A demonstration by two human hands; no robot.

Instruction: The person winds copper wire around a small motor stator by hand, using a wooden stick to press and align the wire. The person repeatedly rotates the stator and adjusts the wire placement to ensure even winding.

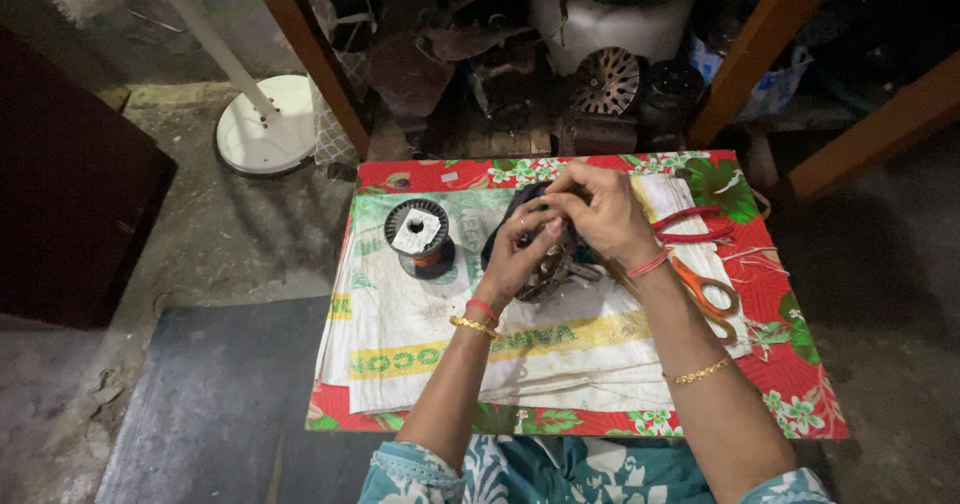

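A dark round motor stator with metal laminations stands tilted on a white woven sack at the middle of a low table. My left hand grips its near left side from below. My right hand rests on its top with the fingers pinched together at the upper rim; what they pinch is too small to tell. Most of the stator is hidden behind both hands. A black spool of copper wire stands upright to the left of my left hand, apart from it.
Orange-handled scissors and a red-handled tool lie right of my right forearm on the red floral tablecloth. A white fan base stands on the floor far left. Motor parts and wooden shelf legs crowd the back.
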